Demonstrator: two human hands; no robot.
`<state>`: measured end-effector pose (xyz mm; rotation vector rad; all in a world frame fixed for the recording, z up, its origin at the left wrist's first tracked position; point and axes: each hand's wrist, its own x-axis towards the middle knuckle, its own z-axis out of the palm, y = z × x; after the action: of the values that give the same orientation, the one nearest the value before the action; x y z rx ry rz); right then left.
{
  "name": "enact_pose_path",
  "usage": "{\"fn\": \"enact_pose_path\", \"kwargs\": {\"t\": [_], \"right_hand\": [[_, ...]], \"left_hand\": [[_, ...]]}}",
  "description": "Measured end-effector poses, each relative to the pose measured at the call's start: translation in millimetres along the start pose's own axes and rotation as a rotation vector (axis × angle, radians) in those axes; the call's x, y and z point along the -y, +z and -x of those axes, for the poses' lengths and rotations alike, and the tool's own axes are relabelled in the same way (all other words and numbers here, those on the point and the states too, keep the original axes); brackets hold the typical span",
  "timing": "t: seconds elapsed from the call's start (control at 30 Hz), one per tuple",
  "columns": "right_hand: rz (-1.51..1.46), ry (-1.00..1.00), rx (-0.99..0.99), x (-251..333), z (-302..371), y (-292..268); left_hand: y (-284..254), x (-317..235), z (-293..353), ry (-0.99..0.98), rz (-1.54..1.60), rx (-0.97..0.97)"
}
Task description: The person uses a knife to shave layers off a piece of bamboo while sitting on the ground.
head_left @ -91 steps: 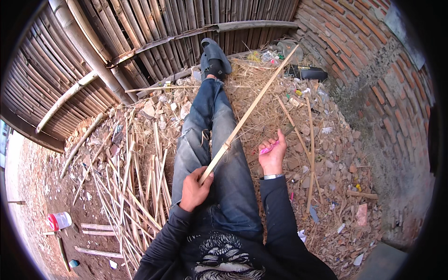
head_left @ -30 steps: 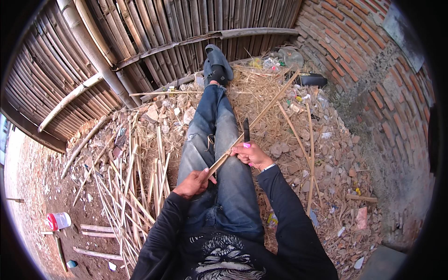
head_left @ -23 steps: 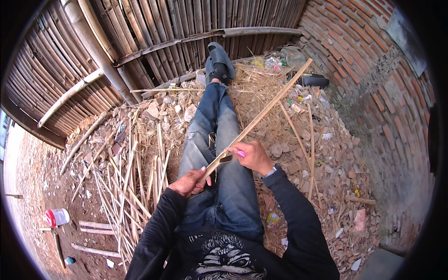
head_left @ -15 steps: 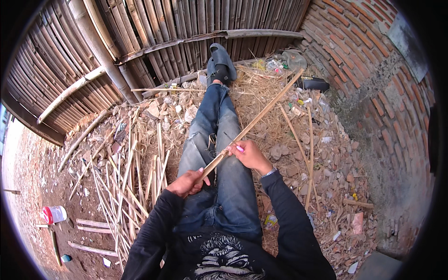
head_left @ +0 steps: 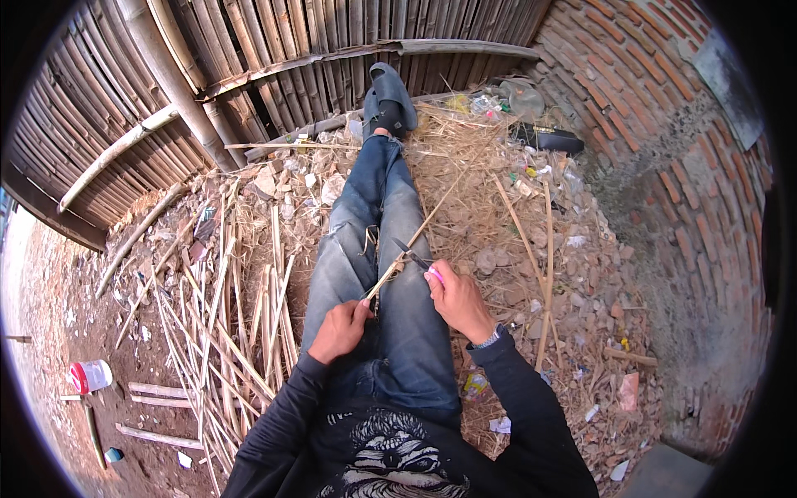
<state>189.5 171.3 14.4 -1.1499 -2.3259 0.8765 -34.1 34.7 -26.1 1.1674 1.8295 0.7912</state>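
In my closed left hand (head_left: 339, 330) is the near end of a bamboo strip (head_left: 432, 217), which slants up and away over my jeans (head_left: 336, 278). It looks narrow from here. My right hand (head_left: 462, 305) is wrapped round the pink handle of a knife (head_left: 412, 253). The dark blade points up and left, close beside the strip over my thigh; whether it touches cannot be told. A small brownish piece (head_left: 398, 264) sits where strip and blade meet, too small to make out.
Many split bamboo strips (head_left: 217, 336) lie heaped on the left, with a red-and-white tub (head_left: 90, 377) beyond. Two longer strips (head_left: 547, 274) rest on the rubble at right. A bamboo wall (head_left: 332, 21) stands ahead, a brick wall (head_left: 664, 166) at right, and a black case (head_left: 548, 139) near it.
The bamboo strip has turned from its broad face to a narrow one. My right hand has moved right and nearer me, and the knife blade now shows clearly.
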Motion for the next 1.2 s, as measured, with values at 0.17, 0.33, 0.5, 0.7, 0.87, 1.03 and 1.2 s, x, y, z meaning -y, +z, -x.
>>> {"fn": "enact_pose_path", "kwargs": {"t": [0.17, 0.33, 0.5, 0.7, 0.87, 1.03, 1.2], "right_hand": [[0.170, -0.101, -0.095, -9.9, 3.7, 20.2], [0.158, -0.119, -0.124, -12.9, 0.2, 25.4], [0.222, -0.065, -0.082, -6.7, 2.9, 26.3], [0.187, 0.014, -0.052, 2.9, 6.1, 25.5], [0.236, 0.090, -0.056, 8.9, 8.3, 34.8], [0.243, 0.100, -0.098, 9.5, 4.3, 38.0], [0.246, 0.091, -0.089, 14.2, 4.9, 38.3]], "left_hand": [[-6.8, 0.0, -3.7, -0.039, 0.069, 0.098], [-4.5, 2.2, -4.5, -0.054, 0.088, 0.087], [1.7, -2.1, -0.7, 0.000, -0.011, 0.022], [13.8, -4.2, 2.1, 0.082, -0.040, -0.094], [24.8, -1.1, 1.1, 0.161, -0.103, -0.159], [28.6, 2.6, 0.6, 0.205, -0.092, -0.160], [29.9, 4.7, 0.7, 0.245, -0.077, -0.169]]}}
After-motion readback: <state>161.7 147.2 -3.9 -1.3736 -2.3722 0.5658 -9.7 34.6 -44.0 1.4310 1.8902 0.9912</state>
